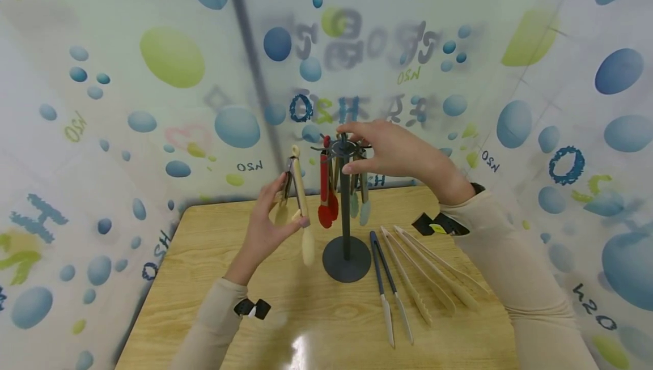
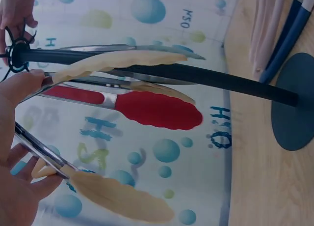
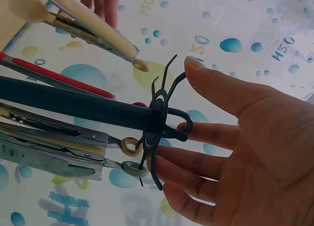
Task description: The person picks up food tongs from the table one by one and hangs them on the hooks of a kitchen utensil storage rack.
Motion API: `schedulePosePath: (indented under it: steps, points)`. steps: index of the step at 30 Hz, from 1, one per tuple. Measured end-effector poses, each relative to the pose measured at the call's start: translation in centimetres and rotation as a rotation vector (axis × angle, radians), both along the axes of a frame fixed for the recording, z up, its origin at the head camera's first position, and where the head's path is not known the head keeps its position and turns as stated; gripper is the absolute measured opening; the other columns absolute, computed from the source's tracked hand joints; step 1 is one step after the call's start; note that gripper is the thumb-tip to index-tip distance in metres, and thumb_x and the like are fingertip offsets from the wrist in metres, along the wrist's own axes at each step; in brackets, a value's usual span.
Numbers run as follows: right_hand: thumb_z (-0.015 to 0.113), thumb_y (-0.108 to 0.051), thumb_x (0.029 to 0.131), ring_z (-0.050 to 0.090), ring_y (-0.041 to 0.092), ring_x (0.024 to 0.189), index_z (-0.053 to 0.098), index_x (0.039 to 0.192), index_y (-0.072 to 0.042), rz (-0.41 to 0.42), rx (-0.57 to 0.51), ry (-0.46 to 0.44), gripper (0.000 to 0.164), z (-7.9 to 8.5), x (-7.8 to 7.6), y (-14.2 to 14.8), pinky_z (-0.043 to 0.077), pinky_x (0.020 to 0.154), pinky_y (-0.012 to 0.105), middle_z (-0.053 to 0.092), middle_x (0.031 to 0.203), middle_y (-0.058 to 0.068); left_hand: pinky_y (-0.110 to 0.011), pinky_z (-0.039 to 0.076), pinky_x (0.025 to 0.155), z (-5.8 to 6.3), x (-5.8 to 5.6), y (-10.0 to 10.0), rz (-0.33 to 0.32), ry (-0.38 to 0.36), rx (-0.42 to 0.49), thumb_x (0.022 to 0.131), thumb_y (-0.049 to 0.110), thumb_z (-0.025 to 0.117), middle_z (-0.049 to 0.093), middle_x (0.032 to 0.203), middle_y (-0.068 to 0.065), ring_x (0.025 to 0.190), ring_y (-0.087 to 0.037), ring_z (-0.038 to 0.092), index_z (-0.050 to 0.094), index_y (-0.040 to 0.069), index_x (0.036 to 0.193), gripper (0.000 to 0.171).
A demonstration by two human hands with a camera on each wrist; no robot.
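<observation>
My left hand (image 1: 262,222) holds cream-tipped tongs (image 1: 300,188) upright, left of a dark hanging stand (image 1: 346,217). In the left wrist view, the thumb lies on one arm of these tongs and the fingers on the other, with the cream heads (image 2: 120,196) spread apart. At the stand's top, my right hand (image 1: 400,146) grips the hook ring (image 3: 158,115), its thumb at one hook and fingers around the far side. Red tongs (image 1: 325,180) hang from the hooks, along with pale green tongs (image 1: 364,211) and other tongs partly hidden behind the pole.
Right of the round stand base (image 1: 347,271), blue-handled tongs (image 1: 380,268) lie on the wooden table (image 1: 204,256). Several pale pink tongs (image 1: 408,273) lie farther right. A patterned curtain (image 1: 173,58) surrounds the table's back and sides.
</observation>
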State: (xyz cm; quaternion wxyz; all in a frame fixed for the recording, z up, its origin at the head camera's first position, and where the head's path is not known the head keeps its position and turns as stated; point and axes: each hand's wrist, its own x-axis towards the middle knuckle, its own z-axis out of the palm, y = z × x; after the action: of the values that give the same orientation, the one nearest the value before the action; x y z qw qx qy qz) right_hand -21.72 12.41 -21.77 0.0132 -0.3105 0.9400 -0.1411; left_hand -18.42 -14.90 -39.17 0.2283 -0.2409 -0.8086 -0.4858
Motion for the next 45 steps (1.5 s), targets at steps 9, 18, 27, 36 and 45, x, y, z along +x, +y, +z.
schedulePosePath:
  steps: [9, 18, 27, 36, 45]
  points:
    - [0.070, -0.048, 0.089, 0.056, 0.029, 0.130, 0.035, 0.154, -0.023, 0.006, -0.011, -0.003, 0.077, -0.1, 0.0, 0.1, 0.049, 0.103, 0.049, 0.057, 0.143, 0.010, -0.066, 0.042, 0.105, -1.1, -1.6, -0.5, -0.092, 0.011, -0.005, 0.070, 0.001, 0.087, 0.042, 0.152, -0.011, 0.136, -0.030, 0.044, 0.035, 0.017, 0.155, 0.101]
    - [0.070, -0.047, 0.089, 0.056, 0.028, 0.131, 0.035, 0.154, -0.023, 0.006, -0.008, 0.008, 0.078, -0.3, 0.0, 0.2, 0.049, 0.103, 0.050, 0.056, 0.143, 0.010, -0.064, 0.043, 0.105, -0.8, -1.9, -0.2, -0.150, 0.028, -0.022, 0.073, 0.006, 0.087, 0.040, 0.156, -0.005, 0.140, -0.028, 0.043, 0.037, 0.021, 0.154, 0.096]
    - [0.068, -0.049, 0.091, 0.055, 0.026, 0.131, 0.034, 0.154, -0.024, 0.015, -0.006, 0.003, 0.076, -0.5, 0.0, 0.1, 0.049, 0.103, 0.049, 0.056, 0.144, 0.008, -0.066, 0.043, 0.104, -1.3, -2.2, 0.2, -0.172, 0.005, -0.028, 0.073, 0.005, 0.086, 0.039, 0.157, -0.006, 0.140, -0.032, 0.044, 0.038, 0.019, 0.153, 0.095]
    - [0.068, -0.049, 0.090, 0.055, 0.028, 0.132, 0.032, 0.155, -0.022, 0.028, -0.004, 0.017, 0.079, -0.3, 0.0, 0.2, 0.048, 0.104, 0.050, 0.055, 0.144, 0.010, -0.066, 0.041, 0.104, -1.8, -2.5, 0.5, -0.180, 0.016, -0.039, 0.068, 0.000, 0.088, 0.041, 0.154, -0.011, 0.135, -0.034, 0.048, 0.035, 0.014, 0.154, 0.102]
    - [0.068, -0.047, 0.090, 0.054, 0.028, 0.132, 0.031, 0.156, -0.022, 0.033, -0.008, 0.023, 0.080, -0.5, 0.0, 0.6, 0.047, 0.105, 0.051, 0.054, 0.146, 0.009, -0.066, 0.037, 0.109, -1.6, -2.6, 1.9, -0.181, -0.035, -0.020, 0.071, -0.005, 0.084, 0.037, 0.155, -0.017, 0.137, -0.040, 0.045, 0.027, 0.009, 0.157, 0.104]
